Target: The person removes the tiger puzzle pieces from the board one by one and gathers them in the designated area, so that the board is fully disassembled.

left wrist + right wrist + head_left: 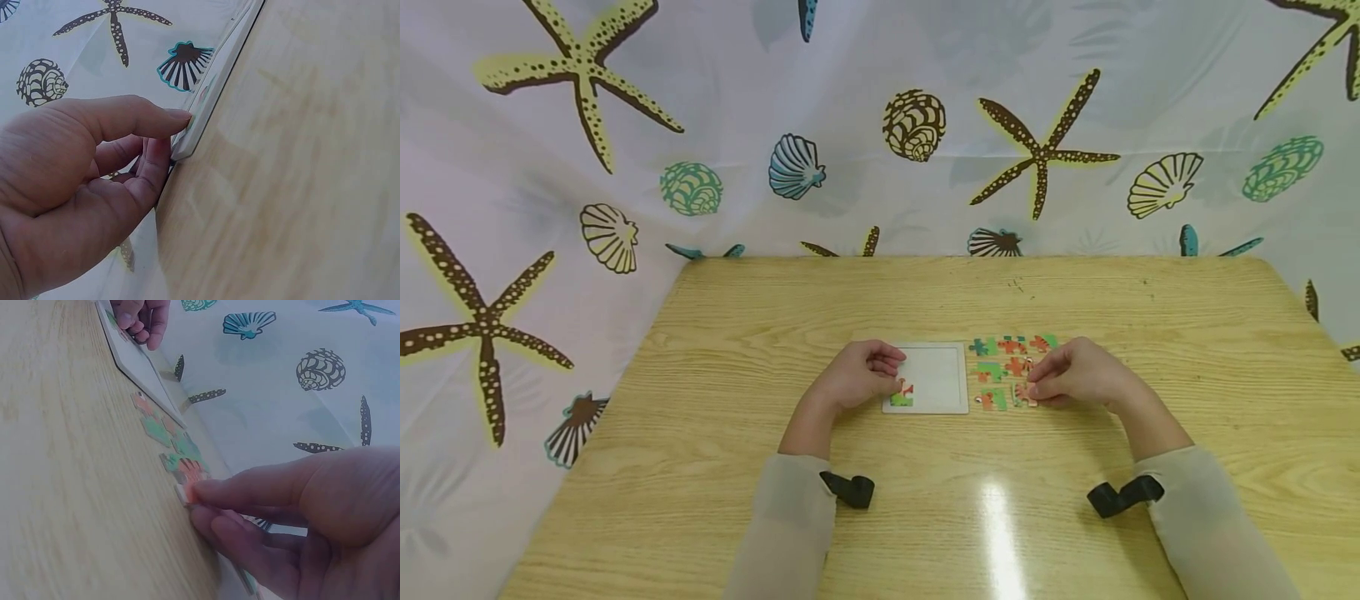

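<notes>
A shallow white puzzle tray [928, 375] lies on the table, with one green and orange jigsaw piece [902, 395] in its near left corner. My left hand [863, 375] holds the tray at its left edge, thumb tip [180, 115] by the corner piece and the other fingers curled against the side. At the right, my right hand [1081, 375] pinches an orange striped jigsaw piece [191, 478] between thumb and fingers, low over the table. Several loose green and orange pieces [989, 371] lie in rows between the tray and this hand, some partly hidden by its fingers.
The wooden table [925, 483] runs back to a white curtain [865, 75] printed with shells and starfish. Black straps [850, 490] stick out from both sleeves near the wrists.
</notes>
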`<state>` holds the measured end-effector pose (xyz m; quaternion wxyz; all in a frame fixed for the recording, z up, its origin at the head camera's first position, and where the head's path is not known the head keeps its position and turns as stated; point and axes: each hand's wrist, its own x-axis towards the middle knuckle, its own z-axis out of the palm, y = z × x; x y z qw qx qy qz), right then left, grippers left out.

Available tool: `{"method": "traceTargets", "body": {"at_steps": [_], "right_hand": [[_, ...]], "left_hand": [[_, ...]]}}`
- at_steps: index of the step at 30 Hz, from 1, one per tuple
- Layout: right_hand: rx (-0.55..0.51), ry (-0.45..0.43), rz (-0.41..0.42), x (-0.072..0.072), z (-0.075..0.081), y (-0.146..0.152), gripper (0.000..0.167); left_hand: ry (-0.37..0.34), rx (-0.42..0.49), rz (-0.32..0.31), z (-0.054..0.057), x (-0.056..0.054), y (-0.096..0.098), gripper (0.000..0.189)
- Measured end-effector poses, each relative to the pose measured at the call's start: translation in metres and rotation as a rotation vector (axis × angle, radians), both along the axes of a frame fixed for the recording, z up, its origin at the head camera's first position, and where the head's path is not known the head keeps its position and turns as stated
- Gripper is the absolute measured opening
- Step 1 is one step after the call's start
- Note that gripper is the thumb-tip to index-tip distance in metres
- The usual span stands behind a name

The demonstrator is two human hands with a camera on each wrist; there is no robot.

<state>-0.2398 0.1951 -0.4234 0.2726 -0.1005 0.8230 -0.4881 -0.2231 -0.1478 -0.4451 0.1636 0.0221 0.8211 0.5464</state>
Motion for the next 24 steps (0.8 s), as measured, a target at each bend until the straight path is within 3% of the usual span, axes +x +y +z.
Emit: {"method": "traceTargets", "body": {"at_steps": [18, 24], "right_hand": [[0.119, 0.124, 0.029, 0.0015, 0.0018, -0.0022, 0.015], [0.053, 0.13, 0.027, -0.0011, -0.0003, 0.0024, 0.023]], "left_hand": [[-0.001, -0.002, 0.002, -0.0003, -0.0006, -0.0019, 0.033], [0.004, -0.001, 0.0, -0.0008, -0.0017, -0.0005, 0.032]]}}
